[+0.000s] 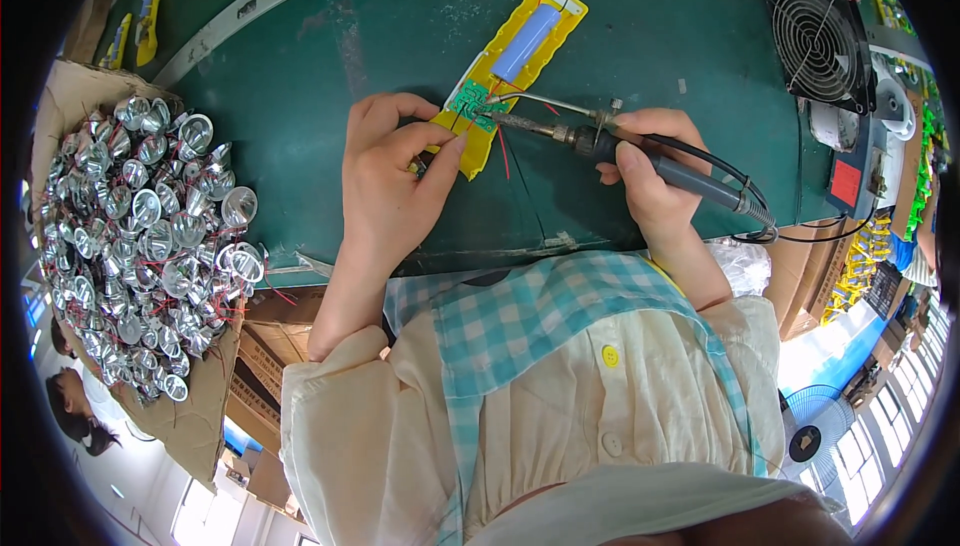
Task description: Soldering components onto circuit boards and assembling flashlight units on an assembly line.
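Note:
A yellow plastic housing [555, 46] lies slantwise on the green bench, with a lilac cylindrical battery cell [527, 43] in its upper part and a green circuit board [468, 98] nearer to me. At the housing's lower end, the fingertips of my left hand [395, 176] are pinched on a thin wire beside the board. My right hand [655, 181] is closed around the dark handle of a soldering iron [672, 174]. A curved metal feed tube [545, 101] is clamped to the iron. Both tips meet at the board, where the exact contact is hard to see. A loose red wire [505, 154] sticks out beside the housing.
A cardboard box [85, 86] heaped with shiny reflector cups [150, 236] and their red wires stands at the left. A black square fan [818, 46] sits far right, with a grey soldering station [850, 171] below it. The iron's black cable [745, 186] trails rightward.

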`<control>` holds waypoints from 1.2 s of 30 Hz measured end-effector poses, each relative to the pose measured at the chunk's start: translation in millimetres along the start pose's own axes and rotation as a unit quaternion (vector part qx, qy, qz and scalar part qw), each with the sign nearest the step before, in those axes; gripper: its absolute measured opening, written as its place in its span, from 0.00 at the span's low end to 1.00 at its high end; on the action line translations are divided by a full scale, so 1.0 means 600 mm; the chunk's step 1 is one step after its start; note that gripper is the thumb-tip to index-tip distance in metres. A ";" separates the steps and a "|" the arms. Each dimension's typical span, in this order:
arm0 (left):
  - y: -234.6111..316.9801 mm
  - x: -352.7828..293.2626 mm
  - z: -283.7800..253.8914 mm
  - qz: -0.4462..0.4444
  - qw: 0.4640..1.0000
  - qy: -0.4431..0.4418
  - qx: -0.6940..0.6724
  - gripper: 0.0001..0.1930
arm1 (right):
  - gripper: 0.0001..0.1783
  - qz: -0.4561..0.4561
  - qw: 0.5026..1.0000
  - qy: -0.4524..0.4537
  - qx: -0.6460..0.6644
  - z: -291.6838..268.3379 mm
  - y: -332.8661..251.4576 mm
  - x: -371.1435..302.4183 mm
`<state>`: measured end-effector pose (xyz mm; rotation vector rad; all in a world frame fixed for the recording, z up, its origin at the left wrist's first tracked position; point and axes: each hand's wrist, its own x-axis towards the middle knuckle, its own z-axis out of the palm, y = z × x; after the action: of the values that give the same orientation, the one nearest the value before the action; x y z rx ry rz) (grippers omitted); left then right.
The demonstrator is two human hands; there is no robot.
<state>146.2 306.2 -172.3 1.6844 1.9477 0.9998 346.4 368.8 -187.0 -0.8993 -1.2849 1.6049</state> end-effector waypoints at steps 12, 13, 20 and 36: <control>0.000 0.000 0.001 -0.007 1.000 -0.002 0.005 0.02 | 0.11 -0.003 1.000 0.001 -0.002 -0.004 -0.001 -0.002; 0.001 0.000 0.001 -0.005 1.000 -0.001 0.005 0.02 | 0.11 0.007 1.000 0.016 0.022 -0.007 -0.001 -0.003; 0.001 0.000 0.004 -0.005 1.000 -0.009 0.008 0.02 | 0.11 -0.047 0.998 0.029 0.023 -0.019 -0.011 0.005; 0.024 0.125 -0.029 0.357 0.857 -0.148 0.341 0.20 | 0.10 -0.169 0.972 0.091 0.137 -0.076 -0.025 0.045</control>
<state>128.2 374.2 -137.9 2.8802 1.5539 0.1539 380.8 411.1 -182.4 -0.6036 -0.9971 1.3545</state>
